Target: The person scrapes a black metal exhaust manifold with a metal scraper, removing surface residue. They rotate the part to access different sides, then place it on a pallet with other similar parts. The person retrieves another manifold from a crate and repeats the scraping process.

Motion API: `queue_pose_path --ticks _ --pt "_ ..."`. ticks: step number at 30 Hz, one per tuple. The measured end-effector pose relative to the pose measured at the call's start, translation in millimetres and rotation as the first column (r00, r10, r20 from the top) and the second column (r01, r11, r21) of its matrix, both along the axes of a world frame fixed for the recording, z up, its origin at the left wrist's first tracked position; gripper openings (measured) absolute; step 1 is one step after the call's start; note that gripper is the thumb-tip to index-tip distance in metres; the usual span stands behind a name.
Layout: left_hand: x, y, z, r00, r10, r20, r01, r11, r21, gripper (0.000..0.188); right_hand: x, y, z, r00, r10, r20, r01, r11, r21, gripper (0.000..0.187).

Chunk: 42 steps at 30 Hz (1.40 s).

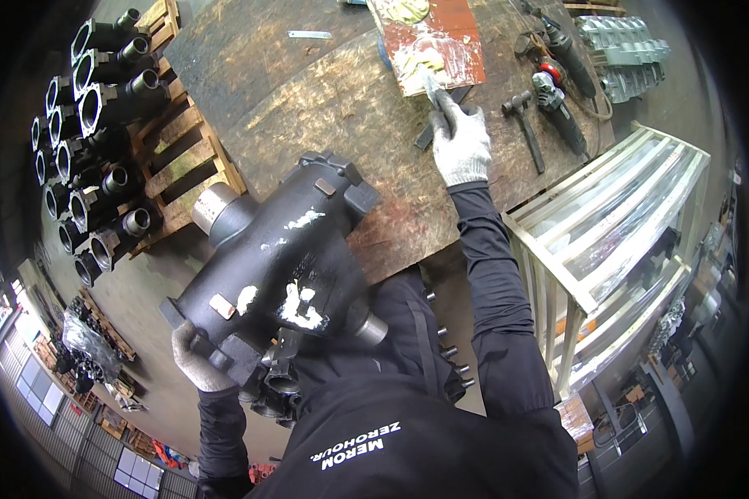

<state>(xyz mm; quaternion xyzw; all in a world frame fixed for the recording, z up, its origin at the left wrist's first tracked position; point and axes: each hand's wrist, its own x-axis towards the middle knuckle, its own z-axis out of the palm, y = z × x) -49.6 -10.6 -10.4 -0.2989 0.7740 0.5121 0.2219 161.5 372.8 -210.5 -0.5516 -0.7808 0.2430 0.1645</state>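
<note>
From my remote post I watch a black casting [262, 241] fill the centre-left of the frame, slanting from lower left toward the corner of a worn desk [308, 100]; what bears its weight I cannot tell. At upper centre, the gloved right hand [462, 150] pinches a slim grey spatula [431, 86] between its fingers, the blade touching pale paste [425, 63] on a reddish-brown board [464, 46]. At lower left, the gloved left hand [198, 359] lies against the casting's end, fingers bent at the flange; the fingertips are hidden, so I cannot tell how firmly they close.

By my reading, the work is partway along: white patches [298, 309] already sit on the casting in several places, the largest below its middle. They look uneven and raised, so levelling them seems undone. Plenty of paste remains on the board. A hammer [524, 131] and an angle grinder [559, 108] lie untouched at upper right. More dark castings [112, 104] stand at upper left, where I make out no white patches.
</note>
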Motion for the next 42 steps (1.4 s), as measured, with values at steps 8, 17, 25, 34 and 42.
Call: queue_pose_path --ticks 8,17,25,34,42 --pt "-1 0 0 1.000 -0.014 0.013 0.013 0.999 0.031 0.020 3 -15 -6 0.994 0.110 0.020 -0.107 0.989 -0.099 0.035" --pt "7 26 15 0.994 0.103 0.037 -0.107 0.984 0.141 0.010 2 -60 28 0.930 0.147 -0.337 -0.313 0.797 -0.516 0.029" --pt "0 2 4 0.998 -0.019 -0.065 0.023 0.998 0.065 0.017 -10 -151 67 0.866 0.293 -0.405 -0.492 0.645 -0.585 0.033" --pt "1 10 8 0.993 0.063 0.098 -0.082 0.975 0.209 0.016 -13 -176 76 0.786 0.496 -0.370 -0.617 0.673 -0.408 0.041" --pt "2 12 10 1.000 -0.013 -0.024 0.015 0.998 0.063 0.014 -20 -171 71 0.831 0.382 -0.405 -0.552 0.655 -0.515 0.039"
